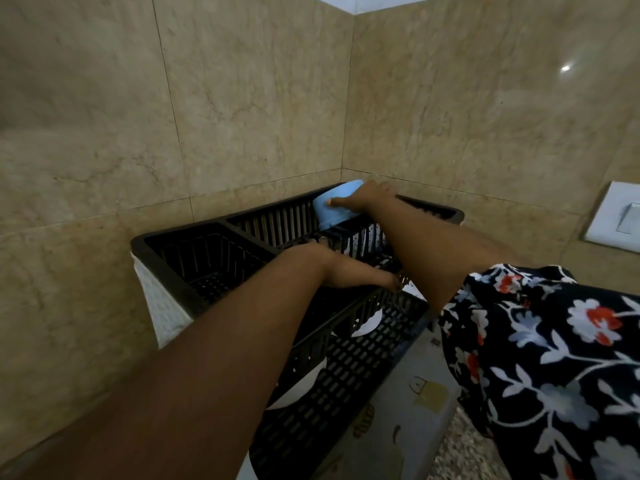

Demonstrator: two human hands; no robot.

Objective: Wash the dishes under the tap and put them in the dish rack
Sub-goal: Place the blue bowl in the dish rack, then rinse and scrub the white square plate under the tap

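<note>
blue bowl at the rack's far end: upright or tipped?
Tipped. The light blue plastic bowl lies on its side above the black plastic dish rack, its mouth turned away from the camera; the right hand grips it.

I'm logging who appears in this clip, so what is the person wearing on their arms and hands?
Right arm: a short black sleeve printed with white, grey-blue and red-orange flowers. No sleeve shows on the left arm. No gloves, rings, bracelets or watch are visible.

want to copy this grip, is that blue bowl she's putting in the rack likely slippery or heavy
The blue bowl looks like light plastic: the right hand holds it alone, tilted, over the dish rack. Just washed, it is probably wet and somewhat slippery. It seems unlikely to break if dropped.
</note>
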